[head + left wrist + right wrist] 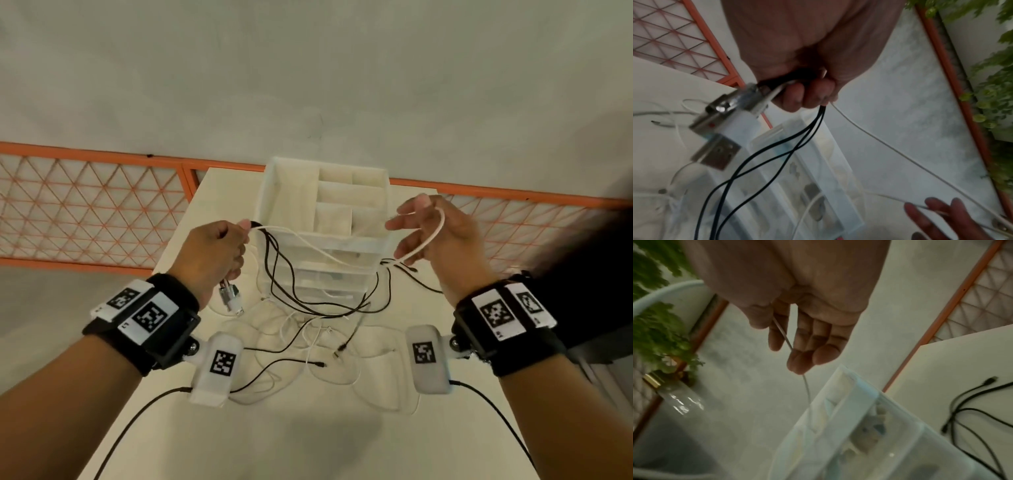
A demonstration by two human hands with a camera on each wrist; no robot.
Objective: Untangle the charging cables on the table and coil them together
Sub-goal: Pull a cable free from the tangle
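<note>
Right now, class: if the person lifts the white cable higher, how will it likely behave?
Probably floppy: the white cable sags between left hand and right hand. Likely light, draped over straight fingers. It may slip, since nothing there pinches it.

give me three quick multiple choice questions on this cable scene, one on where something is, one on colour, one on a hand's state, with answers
1. Where is the drawer organizer?
A. on the table, beyond the hands
B. on the floor
C. in the left hand

2. What colour is the cable looped over the right hand?
A. red
B. white
C. black

3. What is the left hand doing?
A. lying flat on the table
B. hanging empty
C. gripping a bunch of cables

Answers: 1 A, it stands on the table behind both hands. 2 B, a white loop crosses the straight fingers. 3 C, black cables and USB plugs leave its fist.
</note>
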